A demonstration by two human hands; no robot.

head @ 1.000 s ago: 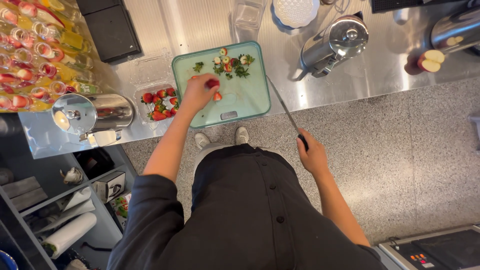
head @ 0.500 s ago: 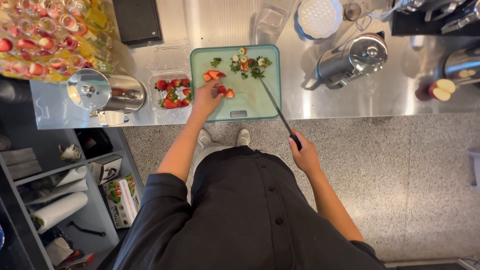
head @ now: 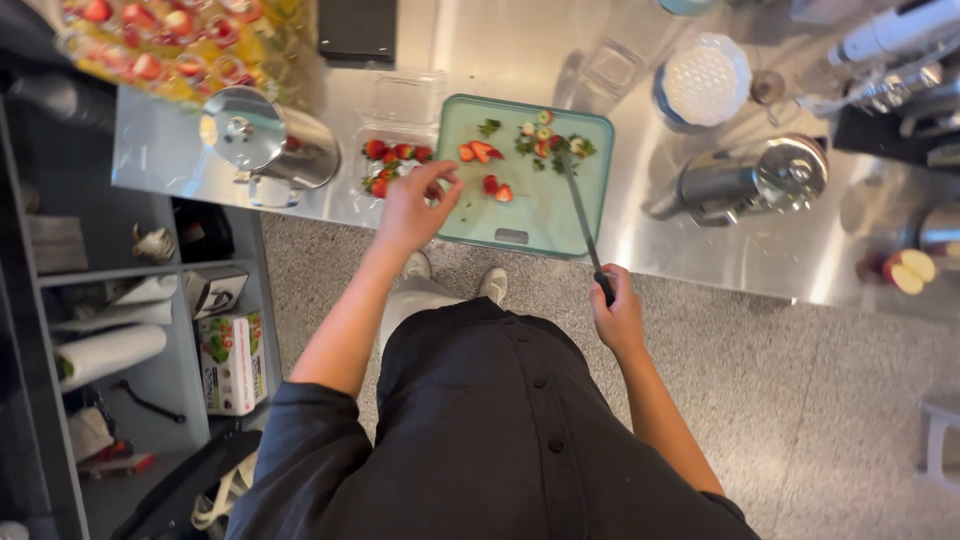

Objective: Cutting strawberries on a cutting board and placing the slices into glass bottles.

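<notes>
Two hands work at a steel counter over speckled grey flooring. Nearest, left of the mint-green cutting board, a shelf holds a green-and-white carton and a paper roll. The right hand is clenched on a black-handled knife, its blade lying across the board. The left hand, fingers loosely curled, hovers at the board's left edge beside cut strawberry pieces. Left of the board sits a clear strawberry punnet; beyond, green tops.

left hand: covers part of the strawberry punnet
knife: handle hidden in right hand
drink cups: cut off at top edge
</notes>
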